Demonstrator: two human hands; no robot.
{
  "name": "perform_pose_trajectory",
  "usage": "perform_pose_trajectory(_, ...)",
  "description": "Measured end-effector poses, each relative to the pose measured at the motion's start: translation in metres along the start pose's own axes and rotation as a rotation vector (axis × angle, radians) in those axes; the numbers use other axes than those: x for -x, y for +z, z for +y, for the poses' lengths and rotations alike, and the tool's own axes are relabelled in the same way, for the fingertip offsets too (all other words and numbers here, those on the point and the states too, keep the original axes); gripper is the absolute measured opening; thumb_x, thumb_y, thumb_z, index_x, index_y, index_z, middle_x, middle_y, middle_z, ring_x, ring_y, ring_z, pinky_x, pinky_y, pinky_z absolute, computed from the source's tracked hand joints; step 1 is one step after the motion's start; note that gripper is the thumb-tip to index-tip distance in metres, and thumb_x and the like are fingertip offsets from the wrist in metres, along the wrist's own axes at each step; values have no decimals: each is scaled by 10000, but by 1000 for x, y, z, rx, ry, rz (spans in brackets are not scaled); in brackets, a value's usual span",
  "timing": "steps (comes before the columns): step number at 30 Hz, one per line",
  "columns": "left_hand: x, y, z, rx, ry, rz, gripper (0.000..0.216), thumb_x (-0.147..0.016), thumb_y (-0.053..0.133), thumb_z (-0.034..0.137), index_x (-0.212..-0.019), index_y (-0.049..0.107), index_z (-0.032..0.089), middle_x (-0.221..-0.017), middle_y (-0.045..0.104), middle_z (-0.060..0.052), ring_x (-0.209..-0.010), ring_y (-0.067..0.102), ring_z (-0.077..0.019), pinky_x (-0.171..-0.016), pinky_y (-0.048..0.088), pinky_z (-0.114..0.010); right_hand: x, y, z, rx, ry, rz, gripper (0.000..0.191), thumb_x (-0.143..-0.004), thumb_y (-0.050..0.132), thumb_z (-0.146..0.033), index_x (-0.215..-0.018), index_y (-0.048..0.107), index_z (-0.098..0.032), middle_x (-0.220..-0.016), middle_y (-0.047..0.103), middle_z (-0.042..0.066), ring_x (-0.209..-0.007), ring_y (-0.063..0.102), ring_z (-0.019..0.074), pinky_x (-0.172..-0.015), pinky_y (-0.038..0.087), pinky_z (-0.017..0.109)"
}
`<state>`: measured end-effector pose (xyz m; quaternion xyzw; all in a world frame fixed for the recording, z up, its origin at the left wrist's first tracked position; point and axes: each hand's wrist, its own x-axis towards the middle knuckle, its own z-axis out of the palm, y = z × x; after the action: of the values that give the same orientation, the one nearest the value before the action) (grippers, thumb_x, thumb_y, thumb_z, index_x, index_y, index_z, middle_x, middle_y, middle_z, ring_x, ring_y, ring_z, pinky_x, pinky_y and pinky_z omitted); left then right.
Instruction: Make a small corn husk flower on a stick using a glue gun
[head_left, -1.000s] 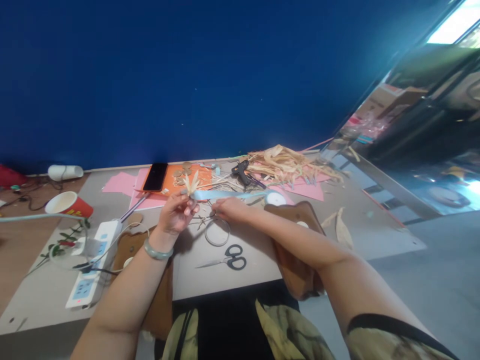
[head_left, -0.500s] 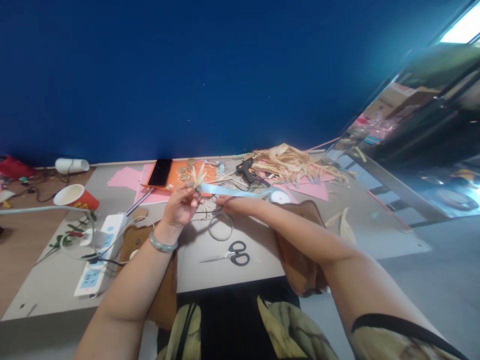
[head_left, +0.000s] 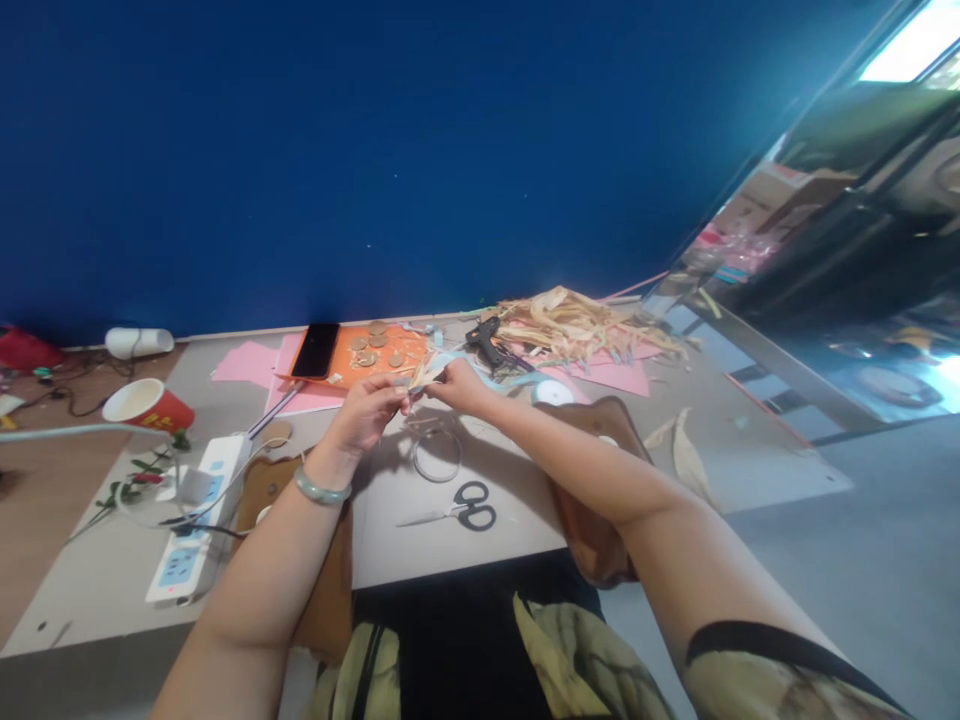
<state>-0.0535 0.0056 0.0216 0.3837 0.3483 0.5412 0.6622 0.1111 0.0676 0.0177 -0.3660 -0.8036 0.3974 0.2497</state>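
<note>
A pale husk piece [head_left: 426, 374] is held up beyond the scissors [head_left: 454, 508], above the surface [head_left: 382, 490]. Its base is pinched by the fingers of the left hand [head_left: 371, 408]; the right hand [head_left: 459, 386] is bent in at its other side, but what's gripped there can't be told b/c those fingertips are hidden. Pale blue ribbon [head_left: 517, 380] is seen beyond & R of the scissors, past the right hand. The husk is judged v. light, dry & stiffish, prob. brittle at the thin tips, so it's best taken by the base w/o much squeeze. The ribbon is prob. soft & slippery; slight tension may be needed. Far beyond the scissors, movement is hemmed in by the glue gun [head_left: 485, 340] & husk pile [head_left: 562, 315]. A hoop [head_left: 437, 455] is set just beyond the scissors, below the hands. More room is left beside the scissors, though the surface's near edge should be minded.
</note>
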Motion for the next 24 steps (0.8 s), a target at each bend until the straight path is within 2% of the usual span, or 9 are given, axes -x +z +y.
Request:
perform_pose_trajectory(4, 0, 0, 1, 15, 20, 11, 108, -593, 750, 161, -616, 649, 129, -497, 581, 12, -483, 539, -85, -556, 438, -228, 11, 3, 6, 109, 19, 25, 282, -847, 485, -175, -1082, 629, -118, -1015, 698, 82, -853, 653, 140, -728, 477, 205)
perform_pose_trajectory(7, -2, -1, 0, 41, 64, 51, 97, -598, 744, 158, -632, 656, 135, -503, 589, 9, -483, 534, -84, -529, 412, -218, 30, 5, 15, 388, 151, -32, 375, -833, 570, -275, -1177, 591, -127, -1071, 685, 121, -894, 652, 186, -728, 470, 234)
perform_pose_trajectory(9, -3, -2, -1, 61, 85, 73, 96, -595, 744, 152, -637, 659, 136, -513, 599, 7, -481, 534, -81, -531, 413, -217, 44, 7, 20, 648, 225, -141, 380, -803, 612, -340, -1117, 628, -128, -1022, 696, 143, -911, 652, 237, -737, 466, 267)
perform_pose_trajectory(11, -4, -3, -2, 84, 103, 86, 92, -603, 744, 148, -641, 661, 139, -519, 603, 9, -485, 537, -80, -532, 412, -214, 54, 9, 22, 811, 263, -227, 297, -816, 581, -328, -1021, 667, -131, -1002, 699, 162, -921, 654, 263, -739, 461, 286)
perform_pose_trajectory(16, -5, -7, -2, 109, 148, 126, 80, -621, 740, 143, -647, 665, 143, -524, 602, 12, -520, 560, -88, -569, 434, -225, 63, 10, 10, 833, 283, -261, 216, -840, 525, -266, -907, 695, -149, -943, 714, 146, -862, 662, 250, -698, 447, 287)
perform_pose_trajectory(19, -5, -8, -1, 142, 159, 132, 86, -617, 738, 134, -665, 667, 144, -543, 607, 20, -523, 555, -79, -609, 453, -234, 63, 14, 1, 724, 174, -295, 212, -850, 551, -320, -889, 693, -167, -914, 714, 109, -817, 652, 221, -680, 442, 274)
perform_pose_trajectory(21, -5, -7, -1, 158, 160, 128, 91, -611, 738, 129, -653, 659, 145, -548, 606, 23, -520, 551, -74, -610, 454, -230, 60, 23, -1, 656, 18, -305, 229, -865, 550, -331, -912, 688, -155, -958, 701, 114, -851, 640, 216, -718, 451, 279)
perform_pose_trajectory(24, -5, -6, -1, 161, 158, 118, 102, -606, 743, 131, -637, 647, 142, -546, 602, 25, -515, 548, -68, -575, 439, -210, 46, 44, 4, 603, -281, -324, 264, -912, 493, -283, -1057, 661, -139, -1136, 655, 136, -1041, 595, 227, -887, 445, 325)
